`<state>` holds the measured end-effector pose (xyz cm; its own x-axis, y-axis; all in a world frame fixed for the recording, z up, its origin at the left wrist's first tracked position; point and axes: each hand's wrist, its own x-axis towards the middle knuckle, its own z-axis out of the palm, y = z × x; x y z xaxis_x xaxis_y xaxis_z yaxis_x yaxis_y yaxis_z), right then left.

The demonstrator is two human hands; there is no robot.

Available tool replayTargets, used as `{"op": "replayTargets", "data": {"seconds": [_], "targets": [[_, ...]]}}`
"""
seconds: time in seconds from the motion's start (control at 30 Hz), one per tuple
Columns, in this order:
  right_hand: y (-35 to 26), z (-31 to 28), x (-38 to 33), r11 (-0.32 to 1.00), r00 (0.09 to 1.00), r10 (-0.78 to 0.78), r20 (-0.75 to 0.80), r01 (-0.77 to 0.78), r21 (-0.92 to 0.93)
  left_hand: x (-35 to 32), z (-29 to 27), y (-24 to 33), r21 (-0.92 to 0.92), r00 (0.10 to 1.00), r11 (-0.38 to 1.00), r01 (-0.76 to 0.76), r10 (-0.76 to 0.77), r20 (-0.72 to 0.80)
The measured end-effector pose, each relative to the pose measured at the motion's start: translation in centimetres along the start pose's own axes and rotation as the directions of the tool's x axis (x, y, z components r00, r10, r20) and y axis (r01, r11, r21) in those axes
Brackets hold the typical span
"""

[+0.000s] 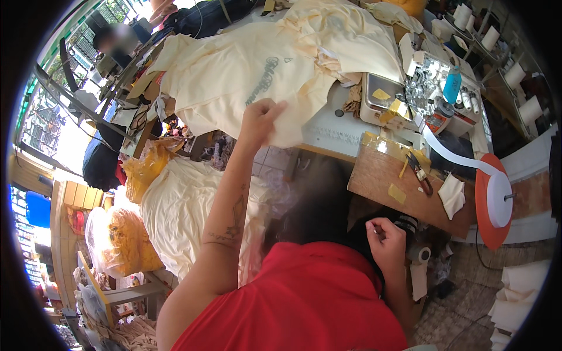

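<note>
My left arm reaches forward over the table edge. My left hand [262, 121] is closed on the near edge of a cream T-shirt [216, 76] with dark lettering across it; some fingertips are blurred. The shirt lies spread and wrinkled over the white tabletop [331, 126], its near corner hanging past the edge. My right hand [387, 238] is held low, close to my body, below a brown wooden board [380, 175]. Its fingers are curled in, with a small pale spot between them that I cannot make out.
More cream fabric [351, 35] is heaped at the back. Snips [420, 175] lie on the board beside a white tape reel [497, 199]. A metal tin [380, 96] and spools stand at right. Cream cloth [181, 205] and yellow bags [129, 240] fill the left.
</note>
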<state>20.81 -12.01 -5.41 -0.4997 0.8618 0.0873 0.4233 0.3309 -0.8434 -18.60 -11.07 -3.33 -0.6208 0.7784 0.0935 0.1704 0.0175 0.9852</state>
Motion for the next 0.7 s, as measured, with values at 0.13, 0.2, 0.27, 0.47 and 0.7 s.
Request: {"op": "replayTargets", "data": {"seconds": [0.13,0.2,0.27,0.47,0.7], "targets": [[-3.8,0.7,2.9,0.987,0.988,-0.141,0.069,0.136,0.081,-1.1,-1.4,-0.1,0.122,0.997,0.991,-0.057,0.05,0.065],[-4.2,1.5,4.6,0.985,0.989,-0.081,0.12,0.061,0.163,-1.5,-1.1,1.0,0.106,0.988,0.983,-0.147,0.14,0.065],[-3.5,4.0,7.8,0.952,0.993,-0.077,0.091,0.046,0.304,-2.2,-1.1,1.7,0.143,0.956,0.945,-0.293,0.292,0.027],[-10.9,10.7,18.9,0.723,0.948,0.128,0.29,-0.29,0.627,-2.6,-1.3,1.1,0.03,0.972,0.977,-0.211,0.207,0.111],[-9.7,12.3,21.1,0.95,0.986,-0.164,0.006,0.156,0.271,3.9,-6.5,2.1,-0.312,0.982,0.937,-0.159,0.118,-0.147]]}}
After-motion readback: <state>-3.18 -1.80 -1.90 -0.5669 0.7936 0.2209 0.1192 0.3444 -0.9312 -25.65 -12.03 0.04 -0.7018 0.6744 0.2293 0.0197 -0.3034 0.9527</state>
